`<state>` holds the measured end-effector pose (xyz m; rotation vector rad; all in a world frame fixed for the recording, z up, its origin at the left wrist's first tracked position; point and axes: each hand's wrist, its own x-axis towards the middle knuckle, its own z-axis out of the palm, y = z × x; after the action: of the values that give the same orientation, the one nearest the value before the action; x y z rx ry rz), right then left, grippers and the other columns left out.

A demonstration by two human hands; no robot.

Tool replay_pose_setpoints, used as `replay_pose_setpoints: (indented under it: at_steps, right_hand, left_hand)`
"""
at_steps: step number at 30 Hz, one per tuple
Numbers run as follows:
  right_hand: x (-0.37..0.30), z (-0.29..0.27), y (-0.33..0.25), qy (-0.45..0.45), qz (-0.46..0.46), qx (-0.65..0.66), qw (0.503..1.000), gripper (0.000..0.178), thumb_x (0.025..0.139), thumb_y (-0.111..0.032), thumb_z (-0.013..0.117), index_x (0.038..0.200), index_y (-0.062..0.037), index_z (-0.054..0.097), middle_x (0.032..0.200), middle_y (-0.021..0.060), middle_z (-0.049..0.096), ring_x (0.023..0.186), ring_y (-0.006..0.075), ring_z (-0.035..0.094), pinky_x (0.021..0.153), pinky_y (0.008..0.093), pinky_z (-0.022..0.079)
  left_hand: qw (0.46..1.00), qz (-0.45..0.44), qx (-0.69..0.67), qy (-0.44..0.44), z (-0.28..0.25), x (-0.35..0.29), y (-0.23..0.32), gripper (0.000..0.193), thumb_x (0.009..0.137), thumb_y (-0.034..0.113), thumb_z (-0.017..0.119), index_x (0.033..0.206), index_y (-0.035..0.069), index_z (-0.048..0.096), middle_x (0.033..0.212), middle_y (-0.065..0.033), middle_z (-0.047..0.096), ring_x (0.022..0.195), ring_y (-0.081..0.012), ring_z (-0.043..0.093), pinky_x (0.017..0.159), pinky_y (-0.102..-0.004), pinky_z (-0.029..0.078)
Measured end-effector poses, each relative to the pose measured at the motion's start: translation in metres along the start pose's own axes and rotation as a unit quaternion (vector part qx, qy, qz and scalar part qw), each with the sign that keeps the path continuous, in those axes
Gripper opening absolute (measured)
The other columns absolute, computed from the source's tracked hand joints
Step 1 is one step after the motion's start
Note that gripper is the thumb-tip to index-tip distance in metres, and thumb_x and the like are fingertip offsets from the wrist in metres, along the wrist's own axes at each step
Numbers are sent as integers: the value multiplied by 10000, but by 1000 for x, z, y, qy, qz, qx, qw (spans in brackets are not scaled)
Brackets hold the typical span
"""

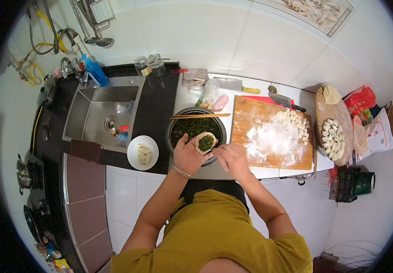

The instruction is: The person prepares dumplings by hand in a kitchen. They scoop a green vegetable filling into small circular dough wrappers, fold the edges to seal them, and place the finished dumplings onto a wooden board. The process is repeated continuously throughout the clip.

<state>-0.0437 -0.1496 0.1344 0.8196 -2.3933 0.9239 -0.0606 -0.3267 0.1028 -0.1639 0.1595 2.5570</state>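
In the palm of my left hand (186, 157) lies a round dumpling wrapper (200, 146), with a mound of chopped green filling (206, 143) on it. My right hand (232, 160) is beside it, its fingers bent together at the wrapper's right edge; the exact contact is hard to make out. Behind both hands stands a dark bowl of green filling (192, 130), partly covered by my left hand. A pair of chopsticks (199, 116) rests across its rim.
A floured wooden board (242, 119) with dough pieces (293, 119) is to the right, cleavers (285, 101) behind it. Farther right, a round tray (337, 107) bears finished dumplings (333, 138). Left are a white plate (133, 156) with pale dough pieces and a sink (87, 107).
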Motion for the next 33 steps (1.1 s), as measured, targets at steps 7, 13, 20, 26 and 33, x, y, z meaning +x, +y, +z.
replay_pose_setpoints:
  at_steps: [7, 13, 20, 26, 33]
  right_hand:
    - [-15, -5, 16, 26, -39, -1, 999, 185, 660, -3, 676, 836, -43, 635, 828, 83, 598, 722, 248, 590, 609, 328, 469]
    - [-20, -20, 35, 11, -29, 19, 999, 247, 611, -40, 669, 853, -65, 627, 876, 63, 587, 785, 238, 581, 652, 336, 474]
    - [-19, -35, 48, -55, -103, 49, 992, 208, 620, -40, 669, 822, -62, 624, 859, 53, 594, 797, 223, 578, 691, 338, 458]
    - [-15, -31, 46, -69, -115, 74, 988, 210, 625, -33, 653, 827, -62, 606, 845, 54, 578, 784, 241, 566, 678, 339, 459]
    - [-13, -23, 37, -74, -87, 74, 991, 213, 628, -32, 644, 835, -64, 609, 841, 52, 570, 778, 241, 562, 661, 342, 462]
  left_hand:
    - [1000, 10, 9, 26, -7, 8, -33, 543, 945, 399, 282, 1243, -22, 452, 1253, -187, 504, 1161, -321, 479, 974, -466, 369]
    - [997, 25, 47, 63, -10, 9, -50, 520, 943, 390, 292, 1239, -1, 464, 1216, -141, 538, 1113, -276, 518, 954, -464, 392]
    - [993, 11, 109, 42, -10, 8, -57, 371, 955, 236, 354, 1222, 9, 475, 1174, -116, 555, 1054, -241, 554, 929, -441, 454]
    - [962, 1, 238, 130, -4, 5, -54, 315, 893, 67, 509, 1201, 12, 481, 1138, -86, 555, 1003, -189, 577, 894, -360, 495]
    - [962, -7, 239, 135, -13, 1, -42, 335, 866, 51, 568, 1190, 24, 486, 1115, -74, 561, 977, -169, 579, 850, -332, 513]
